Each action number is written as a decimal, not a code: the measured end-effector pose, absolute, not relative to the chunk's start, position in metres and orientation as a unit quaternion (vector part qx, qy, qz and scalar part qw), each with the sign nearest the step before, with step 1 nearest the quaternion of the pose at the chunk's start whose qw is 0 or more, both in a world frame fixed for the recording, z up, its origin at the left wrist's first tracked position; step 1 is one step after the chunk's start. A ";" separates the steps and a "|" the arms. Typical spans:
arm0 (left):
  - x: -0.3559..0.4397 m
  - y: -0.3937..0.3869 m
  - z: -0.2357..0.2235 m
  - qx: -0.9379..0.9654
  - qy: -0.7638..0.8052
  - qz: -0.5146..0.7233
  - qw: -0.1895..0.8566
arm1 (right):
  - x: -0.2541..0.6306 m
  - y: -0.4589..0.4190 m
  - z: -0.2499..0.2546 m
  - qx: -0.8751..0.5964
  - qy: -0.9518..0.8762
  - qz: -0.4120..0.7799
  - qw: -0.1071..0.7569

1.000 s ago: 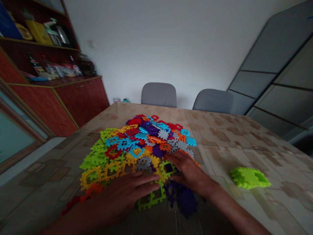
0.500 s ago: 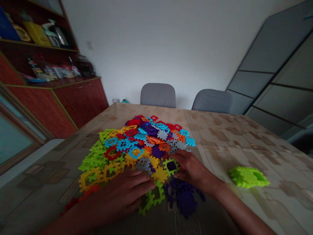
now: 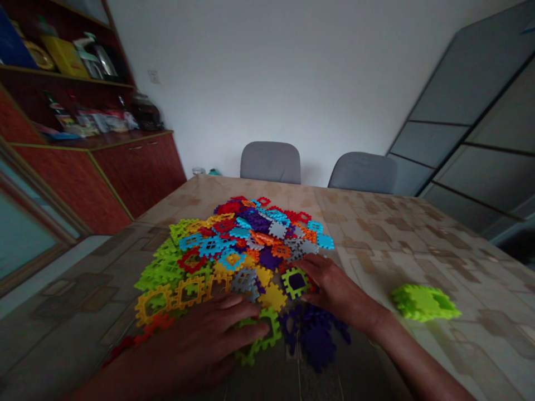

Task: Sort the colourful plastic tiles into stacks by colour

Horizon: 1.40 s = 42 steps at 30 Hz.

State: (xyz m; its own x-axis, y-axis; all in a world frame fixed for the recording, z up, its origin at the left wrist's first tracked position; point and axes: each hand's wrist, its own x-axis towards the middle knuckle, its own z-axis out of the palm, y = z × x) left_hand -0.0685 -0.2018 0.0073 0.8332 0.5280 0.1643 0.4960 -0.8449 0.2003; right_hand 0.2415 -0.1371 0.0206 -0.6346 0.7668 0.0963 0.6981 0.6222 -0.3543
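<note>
A heap of colourful plastic interlocking tiles with toothed edges covers the near middle of the table. My left hand is closed at the heap's front, fingers over a lime-green square frame tile and another lime-green piece below it. To the right, my right hand has its thumb and fingers around the right side of a second lime-green frame tile. Dark purple tiles lie just below that hand. Yellow frame tiles lie left of my left hand, which partly hides orange and red ones.
A separate stack of lime-green tiles stands on the patterned tabletop at the right. Two grey chairs are behind the table. Wooden cabinets with bottles and packets stand at the left.
The lime-green tile at my right hand has shifted slightly right along with that hand. The frame tile under my left fingers has moved a little up and turned, showing more of its outline.
</note>
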 end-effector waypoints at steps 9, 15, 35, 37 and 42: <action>-0.034 -0.210 -0.004 0.877 0.453 0.109 0.121 | 0.245 -0.141 0.038 -0.460 -0.875 0.124 0.089; -0.032 -0.214 -0.011 0.875 0.462 0.103 0.100 | 0.245 -0.148 0.037 -0.438 -0.880 0.154 0.099; -0.055 -0.199 -0.002 0.826 0.485 0.263 0.112 | 0.183 -0.190 0.012 -0.379 -0.908 0.169 0.061; -0.056 -0.198 -0.003 0.827 0.484 0.263 0.115 | 0.182 -0.191 0.010 -0.380 -0.906 0.172 0.072; -0.055 -0.197 -0.003 0.822 0.490 0.263 0.125 | 0.180 -0.192 0.010 -0.388 -0.902 0.168 0.088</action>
